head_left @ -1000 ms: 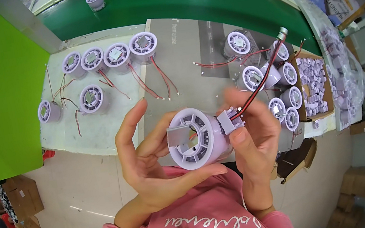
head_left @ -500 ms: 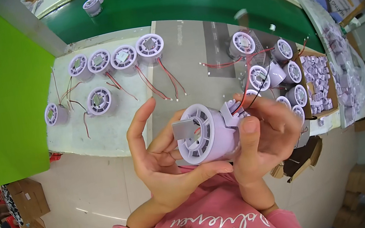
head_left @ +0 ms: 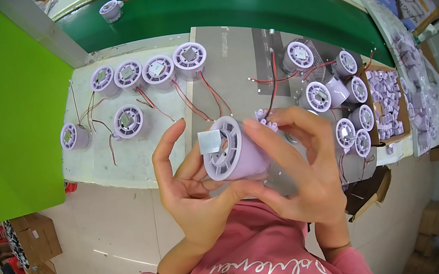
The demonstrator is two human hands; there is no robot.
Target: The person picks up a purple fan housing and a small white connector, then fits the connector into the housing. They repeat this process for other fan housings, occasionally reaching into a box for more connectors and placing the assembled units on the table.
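Both hands, left hand (head_left: 194, 197) and right hand (head_left: 305, 175), clasp one lilac fan housing (head_left: 232, 149); six done housings (head_left: 158, 69) lie beyond, others (head_left: 337, 91) wait right of it.

Far side of the round lilac plastic fan housing (head_left: 231, 149) hidden behind right hand (head_left: 304, 172), small lilac connector (head_left: 265, 120) partly covered by fingertips, cardboard boxes (head_left: 31, 261) cut off at the picture's edge

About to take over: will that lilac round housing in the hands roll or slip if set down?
The lilac housing looks cylindrical, so on its side it would likely roll. Smooth plastic, possibly slippery. Its red and black wires look floppy and may snag.
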